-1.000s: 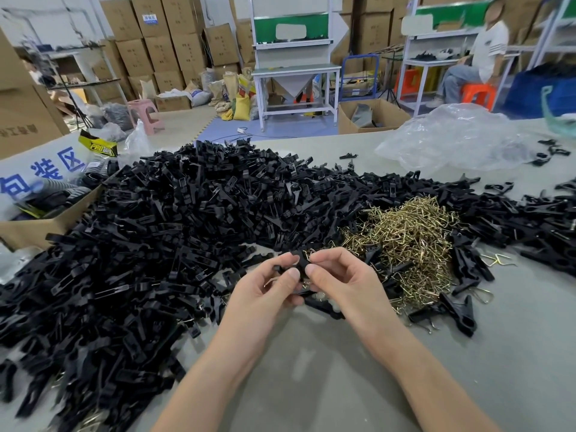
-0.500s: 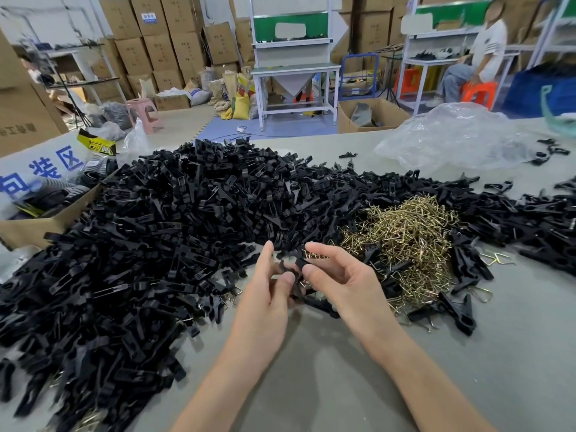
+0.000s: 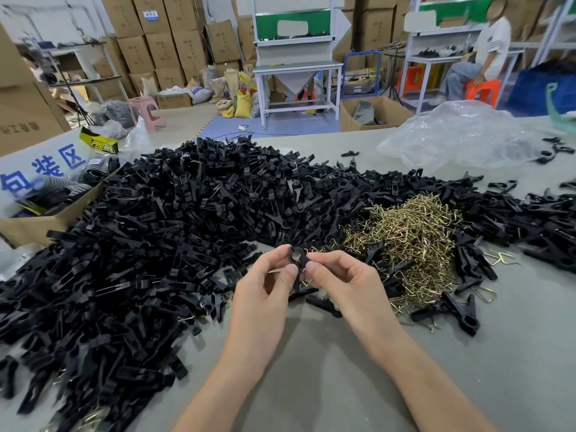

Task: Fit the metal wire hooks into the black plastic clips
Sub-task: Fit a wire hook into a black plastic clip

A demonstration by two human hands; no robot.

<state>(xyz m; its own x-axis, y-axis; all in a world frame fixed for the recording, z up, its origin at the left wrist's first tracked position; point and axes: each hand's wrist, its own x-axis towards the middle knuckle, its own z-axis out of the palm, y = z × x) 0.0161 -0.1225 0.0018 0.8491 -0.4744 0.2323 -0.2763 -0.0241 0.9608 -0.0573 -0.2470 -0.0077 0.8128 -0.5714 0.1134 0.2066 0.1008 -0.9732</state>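
**A:** Both hands meet low over the grey bench [image 3: 343, 385]; the left hand [image 3: 265, 288] and the right hand [image 3: 346, 282] share one black plastic clip [image 3: 297, 255], thumbs and forefingers curled and pinching it from either side.

**B:** Tight grip there; the fingers [image 3: 291, 269] are clamped on matte, dark plastic; a rounded head shows at the top, the lower part sits behind the thumbs; whether a wire is seated in it, I cannot tell.

**A:** Behind and left of the hands, the heap of black clips [image 3: 187, 229]; long, flat, forked pieces, tangled every way; it runs across the bench to the far right edge.

**B:** Just right of the hands, the mound of metal wire hooks [image 3: 411, 238]; thin, brassy, bent into angular loops, glinting; black clips ring it on all sides.

**A:** Loose clips [image 3: 458, 313] lie on bare bench beside the right wrist; a lone bent wire [image 3: 501, 258] lies at the mound's right edge.

**B:** Far side, a crumpled clear plastic bag [image 3: 461, 135], soft and shiny; at the left edge, an open cardboard box [image 3: 31, 226] below a white sign with blue characters.

**A:** Beyond the bench, stacked brown cartons [image 3: 162, 42]; a seated person [image 3: 486, 57] on an orange stool [image 3: 481, 90].
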